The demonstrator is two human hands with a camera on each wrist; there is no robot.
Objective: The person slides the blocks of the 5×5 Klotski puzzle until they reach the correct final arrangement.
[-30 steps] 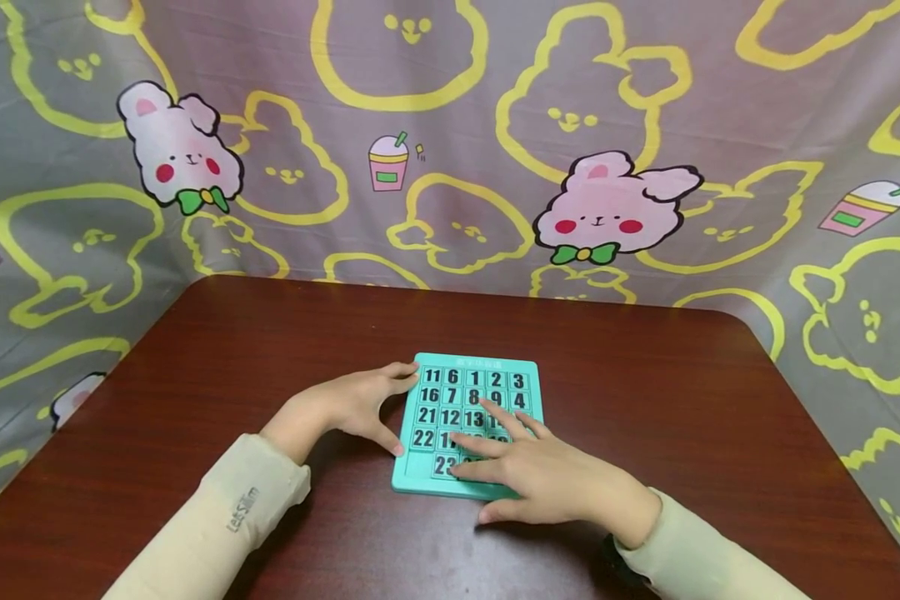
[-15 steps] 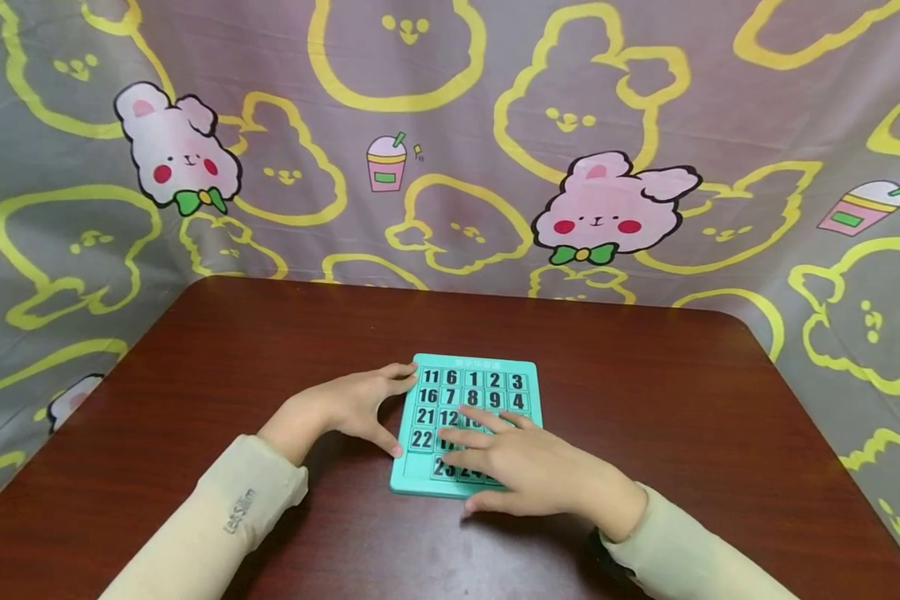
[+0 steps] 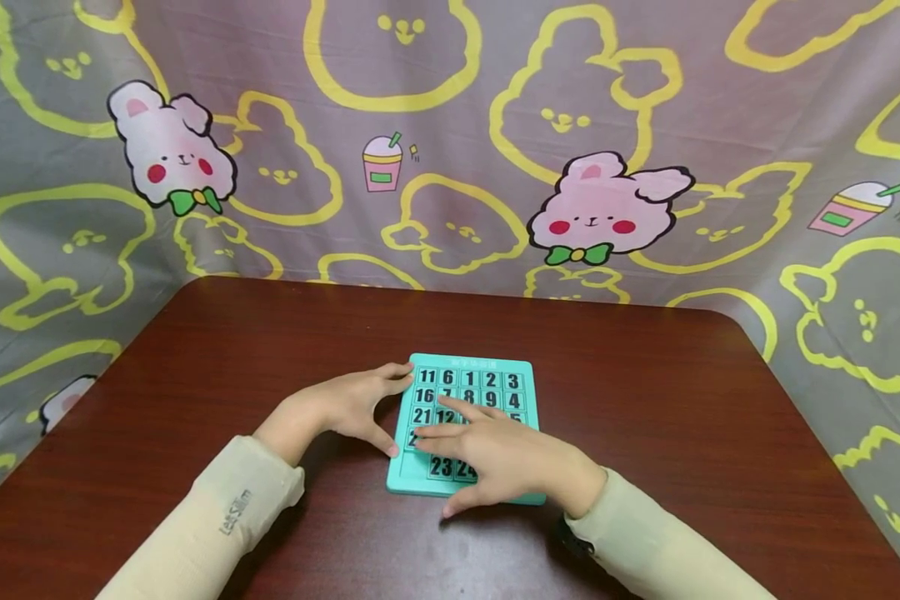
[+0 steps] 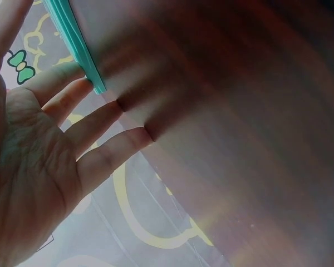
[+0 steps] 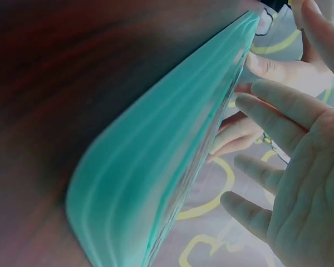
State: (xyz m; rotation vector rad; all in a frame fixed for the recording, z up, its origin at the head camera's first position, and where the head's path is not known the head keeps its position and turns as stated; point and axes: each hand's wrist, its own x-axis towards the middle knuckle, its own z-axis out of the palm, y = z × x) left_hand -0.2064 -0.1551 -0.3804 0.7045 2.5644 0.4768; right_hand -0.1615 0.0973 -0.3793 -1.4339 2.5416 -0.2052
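Note:
A turquoise number slide puzzle (image 3: 487, 364) lies flat on the table, its black-numbered tiles in rows. The slot in its lower left corner, beside tile 23 (image 3: 441, 467), holds no tile. My left hand (image 3: 348, 407) rests against the puzzle's left edge, thumb near the lower corner and forefinger near the upper one. In the left wrist view, the fingers of that hand reach out loosely, some touching the table. My right hand (image 3: 498, 454) is spread over the middle and lower tiles, hiding many of them. Its fingers look fairly straight in the right wrist view; fingertip contact is unclear.
The dark reddish-brown wooden table (image 3: 285, 333) extends around the puzzle on every side. Behind it and at both sides hangs a grey curtain (image 3: 450, 133) printed with cartoon rabbits and drink cups.
My right hand has slid left across the puzzle, its fingers now reaching over the left-hand tiles near 22. More right-column tiles show again. My left hand has stayed at the left edge.

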